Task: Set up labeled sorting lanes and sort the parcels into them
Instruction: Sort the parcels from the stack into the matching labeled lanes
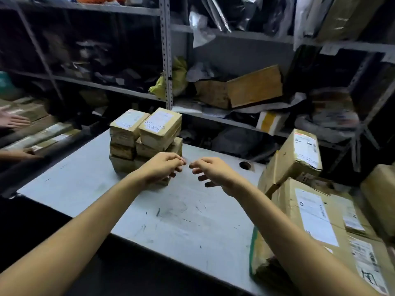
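Observation:
A stack of small tan parcels (145, 137) with white labels stands on the grey table (89, 189), toward its far side. My left hand (163, 168) hovers just in front of the stack, fingers loosely curled, nothing visible in it. My right hand (211, 171) hangs beside it over the table, fingers apart and curved down, holding nothing. Both hands' fingertips nearly meet. Large cardboard boxes (316, 218) with shipping labels sit piled on the table's right end, and a smaller box (299, 154) leans on top of them.
Metal shelving (166, 60) full of bags and boxes runs behind the table. Another person's hands (12, 121) reach over long parcels (42, 137) at the left. A round cable hole (245, 165) sits in the tabletop near the right boxes.

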### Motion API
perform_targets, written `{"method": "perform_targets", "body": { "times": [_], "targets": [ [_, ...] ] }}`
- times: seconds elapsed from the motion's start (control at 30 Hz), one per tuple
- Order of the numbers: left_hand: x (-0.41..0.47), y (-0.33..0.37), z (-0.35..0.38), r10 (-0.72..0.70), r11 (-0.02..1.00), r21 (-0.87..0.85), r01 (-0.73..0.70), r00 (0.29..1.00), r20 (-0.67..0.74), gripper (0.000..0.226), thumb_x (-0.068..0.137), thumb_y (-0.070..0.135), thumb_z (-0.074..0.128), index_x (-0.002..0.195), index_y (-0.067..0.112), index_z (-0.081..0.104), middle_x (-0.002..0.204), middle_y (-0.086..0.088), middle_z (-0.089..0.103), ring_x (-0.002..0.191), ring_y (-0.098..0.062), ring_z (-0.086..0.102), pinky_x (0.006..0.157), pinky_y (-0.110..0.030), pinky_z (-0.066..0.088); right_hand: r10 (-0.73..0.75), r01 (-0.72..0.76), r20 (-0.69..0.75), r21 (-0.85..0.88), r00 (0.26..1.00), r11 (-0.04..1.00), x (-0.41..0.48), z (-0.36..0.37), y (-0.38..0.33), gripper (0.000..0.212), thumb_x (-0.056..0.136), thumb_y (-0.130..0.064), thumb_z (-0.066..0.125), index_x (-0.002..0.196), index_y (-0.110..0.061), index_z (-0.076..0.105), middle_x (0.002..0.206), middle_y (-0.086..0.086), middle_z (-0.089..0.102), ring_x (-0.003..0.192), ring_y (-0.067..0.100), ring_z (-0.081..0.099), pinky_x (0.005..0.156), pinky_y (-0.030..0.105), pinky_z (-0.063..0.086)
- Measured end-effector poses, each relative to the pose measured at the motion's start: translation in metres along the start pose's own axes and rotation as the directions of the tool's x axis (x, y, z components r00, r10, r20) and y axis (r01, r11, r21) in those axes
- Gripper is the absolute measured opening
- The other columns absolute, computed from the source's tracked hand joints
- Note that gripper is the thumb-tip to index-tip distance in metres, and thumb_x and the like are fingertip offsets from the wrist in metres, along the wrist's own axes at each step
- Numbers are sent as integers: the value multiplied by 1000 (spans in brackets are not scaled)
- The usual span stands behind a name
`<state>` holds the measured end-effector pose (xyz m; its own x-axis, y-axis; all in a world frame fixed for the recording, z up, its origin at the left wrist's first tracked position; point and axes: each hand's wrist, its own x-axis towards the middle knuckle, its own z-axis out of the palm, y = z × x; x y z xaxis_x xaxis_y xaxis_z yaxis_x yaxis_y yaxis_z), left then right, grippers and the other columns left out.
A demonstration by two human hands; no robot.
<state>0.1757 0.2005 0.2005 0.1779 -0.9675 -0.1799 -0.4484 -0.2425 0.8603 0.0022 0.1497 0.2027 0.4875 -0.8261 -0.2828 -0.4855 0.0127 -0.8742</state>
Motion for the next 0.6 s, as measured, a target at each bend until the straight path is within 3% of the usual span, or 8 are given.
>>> {"method": "perform_targets", "body": {
  "times": [0.1, 0.2, 0.27, 0.33, 0.5, 0.6],
  "targets": [
    [0, -28, -29, -42, 999, -5, 42, 996, -81, 23, 100, 13, 49, 106, 7, 71, 100, -11, 71, 87, -16, 62, 65, -15, 46, -27, 29, 36, -57, 999, 998, 25, 25, -9, 38, 100, -33, 53, 114, 0, 65, 125, 29, 61, 85, 22, 48, 73, 34, 37],
    [13, -52, -56, -89, 996, -19, 87, 987, -136, 23, 101, 13, 48, 106, 8, 70, 102, -11, 72, 77, -9, 61, 50, -7, 41, -29, 34, 53, -98, 998, 995, 57, 39, -12, 33, 100, -36, 53, 106, -6, 66, 124, 27, 62, 86, 22, 51, 72, 39, 43],
    [28, -65, -73, -118, 993, -31, 114, 981, -156, 23, 100, 16, 49, 105, 13, 71, 102, -7, 72, 79, -8, 61, 58, -15, 44, -20, 25, 53, -94, 998, 995, 83, 43, -12, 33, 100, -35, 52, 107, -6, 66, 123, 27, 62, 86, 21, 51, 73, 44, 48],
    [48, -75, -87, -158, 986, -74, 146, 970, -184, 22, 99, 17, 49, 100, 20, 71, 101, -4, 72, 87, -12, 62, 70, -26, 47, -14, 18, 54, -83, 998, 996, 110, 44, -12, 29, 100, -35, 52, 104, -10, 66, 123, 27, 62, 86, 22, 51, 72, 39, 44],
    [103, -82, -118, -129, 991, -4, 134, 947, -295, 16, 93, 18, 57, 96, 23, 72, 101, -9, 72, 91, -15, 61, 71, -28, 47, 39, -38, 41, -39, 998, 999, 174, 38, -13, 21, 99, -36, 53, 98, -19, 64, 124, 24, 62, 87, 21, 51, 73, 36, 42],
    [136, -79, -134, -78, 997, -6, 81, 941, -330, 14, 93, 21, 58, 93, 27, 70, 93, -4, 71, 84, -19, 62, 77, -34, 51, 131, -132, 18, 77, 991, 988, 209, 33, -19, 27, 98, -42, 54, 109, -19, 63, 125, 14, 62, 94, 21, 59, 82, 39, 51]
  ]
}}
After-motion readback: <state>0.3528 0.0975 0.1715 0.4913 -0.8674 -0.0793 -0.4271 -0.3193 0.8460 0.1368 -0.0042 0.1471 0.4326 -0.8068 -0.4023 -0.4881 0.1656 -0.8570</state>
